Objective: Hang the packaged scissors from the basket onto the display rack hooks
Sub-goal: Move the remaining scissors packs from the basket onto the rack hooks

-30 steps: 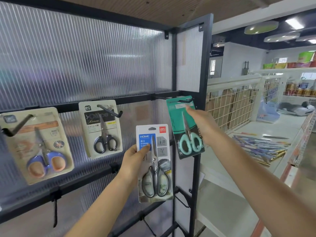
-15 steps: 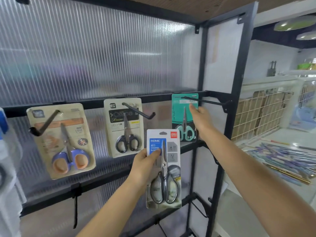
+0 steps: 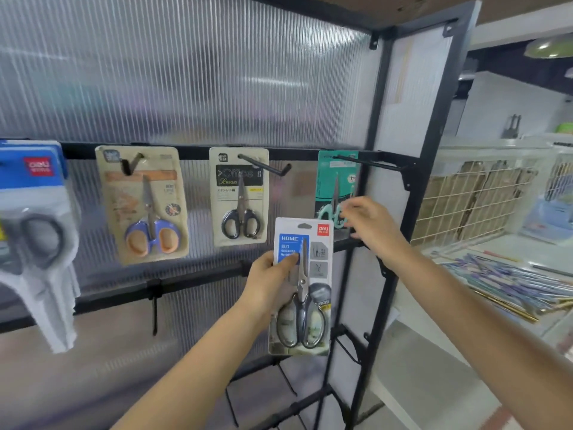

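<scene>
My left hand (image 3: 269,282) grips a white and blue "HOME" pack of grey scissors (image 3: 305,305) by its left edge, upright, in front of the rack's lower rail (image 3: 192,279). A teal scissors pack (image 3: 333,181) hangs on the long rightmost hook (image 3: 369,161) of the upper rail. My right hand (image 3: 372,226) is at that pack's lower right corner with loosely spread, blurred fingers, gripping nothing that I can see. Left of it, a beige pack with black "Office" scissors (image 3: 238,197) and a tan pack with blue-orange scissors (image 3: 142,206) hang on their own hooks.
A blue and grey scissors pack (image 3: 34,218) hangs large at the far left. The black rack post (image 3: 372,231) stands right beside my right hand. Bare hooks (image 3: 347,342) stick out lower down. A white wire bin (image 3: 465,200) and a pile of pens (image 3: 511,280) lie to the right.
My right hand has slid down the teal pack from its middle to its lower corner and loosened its fingers. The view has swung left, showing the blue pack. My left hand keeps its pack.
</scene>
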A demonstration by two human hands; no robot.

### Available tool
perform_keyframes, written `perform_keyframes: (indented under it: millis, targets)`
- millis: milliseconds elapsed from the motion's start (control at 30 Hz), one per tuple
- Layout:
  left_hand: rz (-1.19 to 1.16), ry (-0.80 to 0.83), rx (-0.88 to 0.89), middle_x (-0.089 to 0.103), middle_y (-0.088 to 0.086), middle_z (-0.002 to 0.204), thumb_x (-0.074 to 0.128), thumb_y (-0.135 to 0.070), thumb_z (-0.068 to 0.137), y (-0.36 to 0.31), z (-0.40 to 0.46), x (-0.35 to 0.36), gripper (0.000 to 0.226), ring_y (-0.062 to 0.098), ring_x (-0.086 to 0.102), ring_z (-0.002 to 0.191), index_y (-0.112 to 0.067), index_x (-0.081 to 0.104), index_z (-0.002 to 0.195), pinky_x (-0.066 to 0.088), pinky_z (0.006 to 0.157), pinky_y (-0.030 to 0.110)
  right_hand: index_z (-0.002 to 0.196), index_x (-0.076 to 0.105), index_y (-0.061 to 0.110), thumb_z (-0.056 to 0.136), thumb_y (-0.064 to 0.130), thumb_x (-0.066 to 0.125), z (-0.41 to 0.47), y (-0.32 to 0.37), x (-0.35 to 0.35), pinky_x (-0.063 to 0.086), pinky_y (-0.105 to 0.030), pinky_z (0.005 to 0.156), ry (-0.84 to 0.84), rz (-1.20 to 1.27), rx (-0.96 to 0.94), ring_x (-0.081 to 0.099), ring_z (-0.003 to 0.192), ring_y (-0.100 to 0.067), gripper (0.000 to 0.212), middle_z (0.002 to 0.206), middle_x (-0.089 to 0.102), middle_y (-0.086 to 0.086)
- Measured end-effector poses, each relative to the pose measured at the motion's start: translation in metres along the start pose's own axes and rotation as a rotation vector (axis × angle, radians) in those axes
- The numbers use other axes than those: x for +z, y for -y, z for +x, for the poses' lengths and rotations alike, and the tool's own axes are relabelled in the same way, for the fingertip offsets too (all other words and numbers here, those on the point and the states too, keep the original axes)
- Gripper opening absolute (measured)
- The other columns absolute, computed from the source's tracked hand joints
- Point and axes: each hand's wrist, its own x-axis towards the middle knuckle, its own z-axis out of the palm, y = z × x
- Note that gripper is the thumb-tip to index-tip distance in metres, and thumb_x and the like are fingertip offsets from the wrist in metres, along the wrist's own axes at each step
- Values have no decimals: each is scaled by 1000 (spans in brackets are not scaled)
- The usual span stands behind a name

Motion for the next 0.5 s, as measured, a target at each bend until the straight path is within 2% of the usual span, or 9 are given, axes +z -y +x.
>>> perform_keyframes:
  millis: [33, 133, 167, 233, 300, 367, 433, 500]
  targets:
    - [-22, 2, -1, 71, 8, 86, 53, -5, 94, 2, -11, 1, 10, 17, 68, 73, -5, 62, 89, 57, 70, 29, 104, 54, 29, 95, 36, 49, -18, 6, -1, 49, -27, 85, 81, -30, -30, 57, 102, -11, 12, 107, 57, 8]
    - [-39, -7, -27, 71, 4, 74, 53, -3, 94, 10, -50, 2, 16, 12, 67, 60, -6, 62, 81, 56, 58, 23, 117, 55, 18, 95, 33, 51, -61, 10, 0, 45, -16, 77, 202, -153, -96, 56, 97, -7, 28, 105, 58, 9]
    - [-26, -22, -35, 70, 6, 77, 53, -4, 93, 14, -63, 0, 16, 12, 67, 61, -6, 63, 81, 56, 58, 22, 116, 56, 16, 94, 31, 53, -74, 9, 2, 49, -21, 78, 219, -168, -106, 58, 96, -9, 26, 105, 61, 6]
    - [26, -66, -32, 70, 12, 89, 54, -6, 93, 24, -87, -6, 11, 19, 67, 73, -6, 63, 86, 56, 70, 28, 106, 57, 16, 93, 28, 54, -100, 7, 9, 53, -38, 83, 254, -148, -95, 63, 90, -16, 17, 99, 67, -1]
    - [98, -116, -38, 70, 15, 99, 56, -10, 93, 35, -114, -17, 9, 26, 65, 87, -8, 64, 90, 52, 86, 39, 96, 54, 18, 93, 24, 55, -126, 9, 14, 54, -42, 78, 310, -88, -51, 64, 81, -19, 7, 92, 69, -6]
    - [85, -141, -61, 71, 14, 99, 57, -13, 93, 45, -147, -33, 10, 28, 66, 89, -7, 65, 94, 53, 85, 40, 87, 53, 18, 93, 19, 55, -155, 17, 22, 54, -40, 69, 370, -6, -43, 64, 77, -22, 7, 89, 70, -11]
    - [46, -134, -85, 71, 10, 90, 58, -14, 92, 57, -173, -48, 11, 21, 67, 77, -6, 65, 95, 55, 71, 30, 84, 55, 16, 93, 17, 55, -175, 20, 30, 54, -33, 64, 417, 37, -56, 63, 75, -20, 9, 87, 71, -12]
    - [80, -185, -109, 69, 9, 87, 60, -16, 91, 66, -207, -71, 10, 18, 64, 72, -7, 63, 93, 51, 68, 27, 85, 56, 15, 93, 20, 54, -196, 30, 41, 50, -28, 62, 488, 56, -89, 61, 72, -16, 10, 85, 71, -8]
